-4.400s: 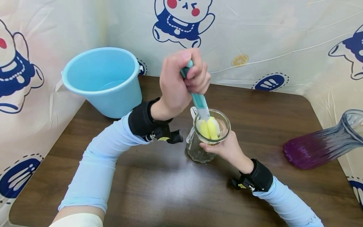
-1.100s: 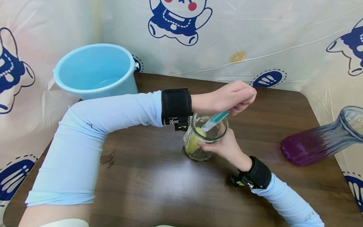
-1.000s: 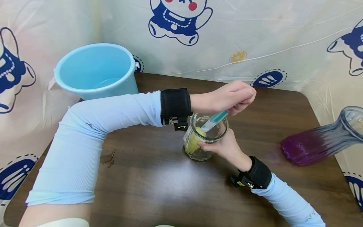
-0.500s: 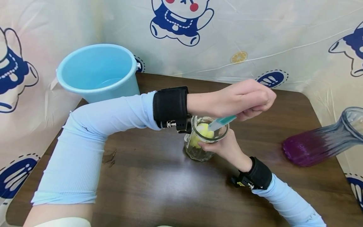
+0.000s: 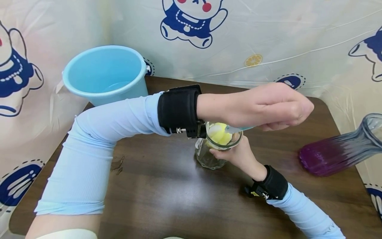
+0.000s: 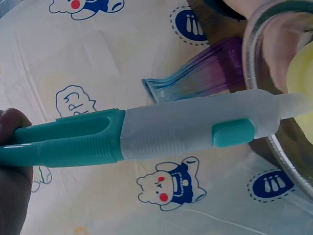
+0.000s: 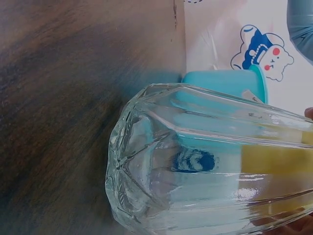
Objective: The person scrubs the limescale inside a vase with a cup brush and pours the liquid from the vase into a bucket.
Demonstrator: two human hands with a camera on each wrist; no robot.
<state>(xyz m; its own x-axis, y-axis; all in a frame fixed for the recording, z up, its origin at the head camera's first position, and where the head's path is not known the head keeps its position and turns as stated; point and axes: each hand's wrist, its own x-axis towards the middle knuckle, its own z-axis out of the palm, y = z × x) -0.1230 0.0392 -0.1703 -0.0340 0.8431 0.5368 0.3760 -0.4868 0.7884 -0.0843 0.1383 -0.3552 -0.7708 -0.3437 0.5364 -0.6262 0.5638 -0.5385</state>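
Note:
My left hand (image 5: 256,104) grips a bottle brush by the end of its teal and white handle (image 6: 176,127). The brush leans far over the jar, and its yellow sponge head (image 5: 219,134) sits in the mouth, close to the rim. Clear ribbed glass makes up the jar (image 5: 209,159), upright on the table. My right hand (image 5: 238,154) holds the jar from its right side, the thumb at the front below the rim. In the right wrist view, the yellow sponge shows through the upper jar wall. The left forearm covers part of the jar's far side.
A light blue bucket (image 5: 104,95) stands at the back left of the brown table (image 5: 167,202). To the right is a glass vase (image 5: 325,154) with purple liquid. A wet streak (image 5: 117,165) marks the table left of the jar. A patterned sheet hangs behind.
My left hand has swung from above the jar over to the right, tilting the brush low. The sponge head has risen from deep inside to the mouth. The right hand stays put.

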